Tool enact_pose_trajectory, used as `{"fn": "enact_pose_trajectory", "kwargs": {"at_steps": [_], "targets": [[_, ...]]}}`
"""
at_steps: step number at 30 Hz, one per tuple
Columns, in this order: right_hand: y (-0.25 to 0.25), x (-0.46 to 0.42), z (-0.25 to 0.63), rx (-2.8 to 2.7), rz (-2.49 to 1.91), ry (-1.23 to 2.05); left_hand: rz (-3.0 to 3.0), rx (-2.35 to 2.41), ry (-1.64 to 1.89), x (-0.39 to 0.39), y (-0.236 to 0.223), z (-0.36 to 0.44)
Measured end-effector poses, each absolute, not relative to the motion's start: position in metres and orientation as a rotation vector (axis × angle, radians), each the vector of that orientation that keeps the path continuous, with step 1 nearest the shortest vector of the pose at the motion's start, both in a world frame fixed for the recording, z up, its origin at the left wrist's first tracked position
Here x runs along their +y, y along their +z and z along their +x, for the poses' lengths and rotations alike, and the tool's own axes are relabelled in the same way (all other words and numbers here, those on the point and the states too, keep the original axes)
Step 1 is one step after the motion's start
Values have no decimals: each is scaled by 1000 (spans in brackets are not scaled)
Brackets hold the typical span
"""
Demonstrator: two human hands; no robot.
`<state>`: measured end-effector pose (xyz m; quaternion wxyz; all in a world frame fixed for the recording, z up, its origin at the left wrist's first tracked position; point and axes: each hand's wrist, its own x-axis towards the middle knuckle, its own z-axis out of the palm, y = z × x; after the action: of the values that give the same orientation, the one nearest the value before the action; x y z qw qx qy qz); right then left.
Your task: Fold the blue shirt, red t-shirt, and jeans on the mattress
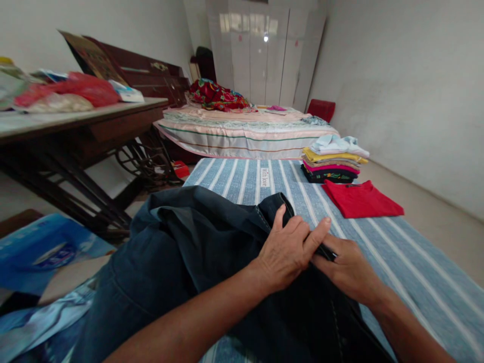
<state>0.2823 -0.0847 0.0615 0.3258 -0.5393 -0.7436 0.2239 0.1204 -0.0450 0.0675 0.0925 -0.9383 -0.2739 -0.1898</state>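
Note:
Dark navy trousers point(159, 257) lie bunched across the near part of a striped blue bedspread point(242, 184), with a stitched waistband edge standing up near the middle. My left hand point(285, 247) is closed on the fabric at the waistband, its fingertips partly hidden behind the cloth. Close against it, my right hand point(350, 267) pinches the dark edge of the same trousers between thumb and fingers. Beyond my right hand, a folded red garment point(365, 199) lies flat. Behind that rises a stack of folded clothes point(333, 161) in several colours.
At left stands a sewing-machine table point(113, 113) with red plastic bags point(75, 91) on top. A blue package point(53, 249) and light blue denim point(56, 322) sit low on the left. Farther off are another bed point(245, 133) with a floral red blanket point(219, 96) and a white wardrobe point(260, 60).

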Motion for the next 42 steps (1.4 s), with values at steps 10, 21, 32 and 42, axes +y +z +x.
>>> {"fn": "enact_pose_trajectory", "kwargs": {"at_steps": [10,21,32,42], "targets": [[62,-77,301,-1639,-1217,911,-3098,-1311,-271,-17,55,124],[0,-89,290,-946,-1319,1108,-2340,-1995,-932,99,157,83],[7,-109,82,-2394,-955,1127,-2271,-1938,-1000,110,191,86],[6,-45,-4,-1936,-1082,1308,-2248,-1974,-961,111,181,68]]}}
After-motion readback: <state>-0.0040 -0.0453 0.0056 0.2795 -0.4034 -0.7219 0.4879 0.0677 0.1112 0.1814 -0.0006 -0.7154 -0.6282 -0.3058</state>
